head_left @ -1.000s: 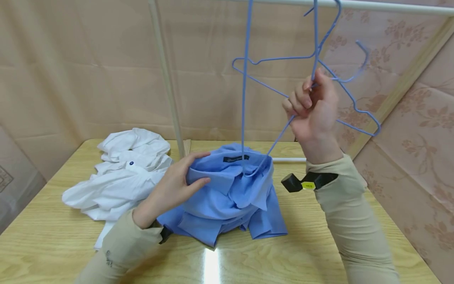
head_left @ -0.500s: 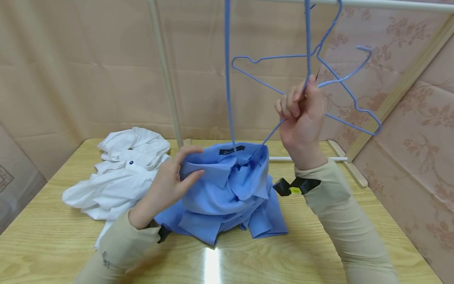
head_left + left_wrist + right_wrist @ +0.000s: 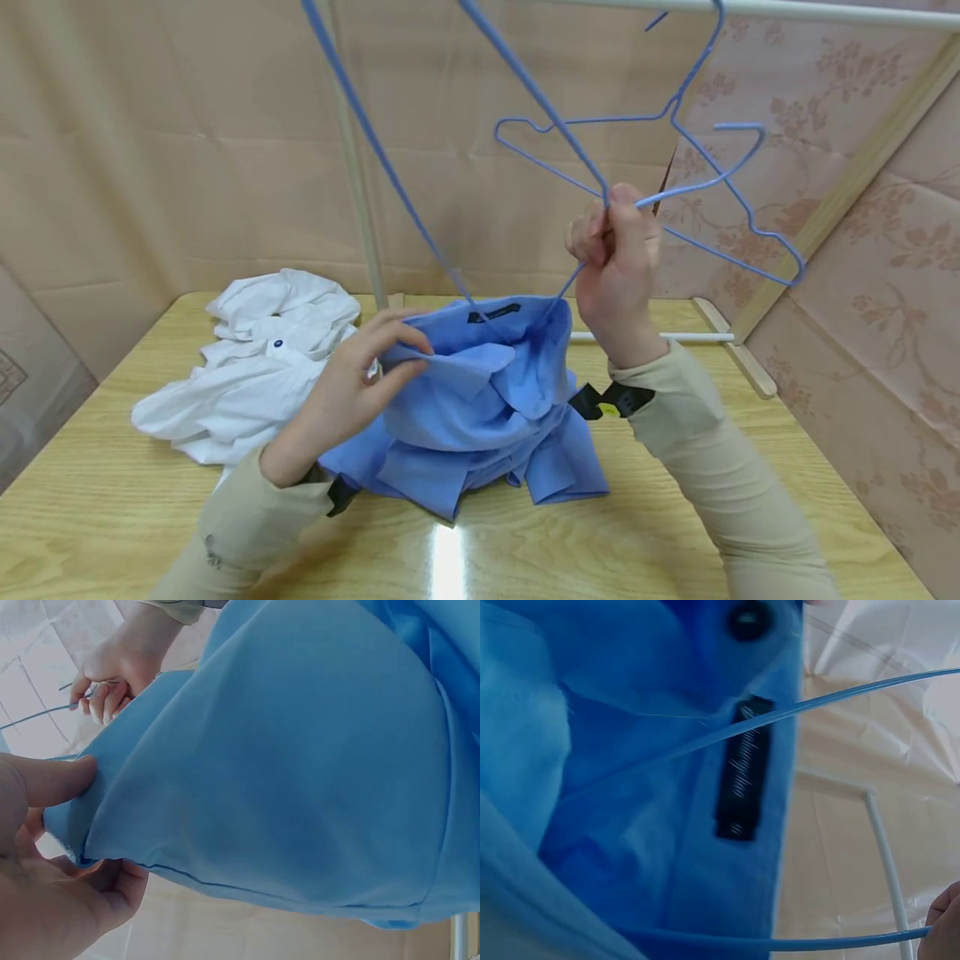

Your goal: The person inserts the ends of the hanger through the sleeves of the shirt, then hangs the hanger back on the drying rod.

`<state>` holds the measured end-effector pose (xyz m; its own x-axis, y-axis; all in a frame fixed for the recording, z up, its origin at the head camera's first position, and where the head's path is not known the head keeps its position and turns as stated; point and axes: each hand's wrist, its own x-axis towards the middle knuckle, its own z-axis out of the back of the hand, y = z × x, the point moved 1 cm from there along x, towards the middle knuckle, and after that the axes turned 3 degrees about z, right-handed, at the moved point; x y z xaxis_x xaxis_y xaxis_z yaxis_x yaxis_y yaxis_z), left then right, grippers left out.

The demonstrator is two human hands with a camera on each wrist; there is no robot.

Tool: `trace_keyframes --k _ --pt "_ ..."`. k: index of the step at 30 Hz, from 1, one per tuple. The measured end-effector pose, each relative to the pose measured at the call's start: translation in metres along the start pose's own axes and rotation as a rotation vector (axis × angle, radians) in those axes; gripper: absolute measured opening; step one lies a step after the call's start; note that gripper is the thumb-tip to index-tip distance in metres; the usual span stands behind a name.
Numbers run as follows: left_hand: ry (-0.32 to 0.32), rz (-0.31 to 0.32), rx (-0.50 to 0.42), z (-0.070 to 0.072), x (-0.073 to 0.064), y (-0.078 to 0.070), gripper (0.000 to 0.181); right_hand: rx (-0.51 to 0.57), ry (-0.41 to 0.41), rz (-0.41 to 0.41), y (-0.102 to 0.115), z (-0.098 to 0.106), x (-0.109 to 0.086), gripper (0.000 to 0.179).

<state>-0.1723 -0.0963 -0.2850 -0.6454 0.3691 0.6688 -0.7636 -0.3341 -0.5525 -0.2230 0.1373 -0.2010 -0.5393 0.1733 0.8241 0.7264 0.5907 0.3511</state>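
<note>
A blue shirt lies bunched on the table with its collar opening facing up and a black label inside. My left hand pinches the left side of the collar between thumb and fingers, as the left wrist view also shows. Above and right of the shirt, my right hand grips a blue wire hanger close to its hook. One end of this hanger runs down into the collar opening, where cloth hides its tip. The other end rises up and left out of the head view.
A crumpled white shirt lies on the wooden table at left. Another blue hanger hangs from the white rail behind my right hand. A rack post stands behind the shirts, and a wooden rack foot at back right.
My right hand has moved left and down, tilting the hanger's upper end leftward. My left fingers have come together on the collar, and the collar's front flap has lifted.
</note>
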Motion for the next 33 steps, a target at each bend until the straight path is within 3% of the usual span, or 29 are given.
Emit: trace_keyframes --k 10,16,21,28,33 --pt "-0.180 -0.086 -0.094 0.009 0.002 -0.013 0.027 -0.162 0.065 -0.005 -0.014 -0.004 -0.017 0.029" --pt "-0.217 -0.131 -0.151 0.010 0.003 -0.018 0.027 -0.262 0.086 -0.032 -0.033 0.012 -0.025 0.023" --pt "-0.236 -0.155 -0.136 0.010 0.003 -0.021 0.025 -0.329 0.121 -0.047 -0.047 0.025 -0.028 0.023" --pt "-0.282 -0.197 -0.147 0.010 0.002 -0.020 0.015 -0.388 0.126 -0.064 -0.026 -0.005 -0.029 0.025" --pt "-0.342 -0.227 -0.160 0.011 0.003 -0.020 0.006 -0.441 0.126 -0.105 -0.021 -0.011 -0.029 0.031"
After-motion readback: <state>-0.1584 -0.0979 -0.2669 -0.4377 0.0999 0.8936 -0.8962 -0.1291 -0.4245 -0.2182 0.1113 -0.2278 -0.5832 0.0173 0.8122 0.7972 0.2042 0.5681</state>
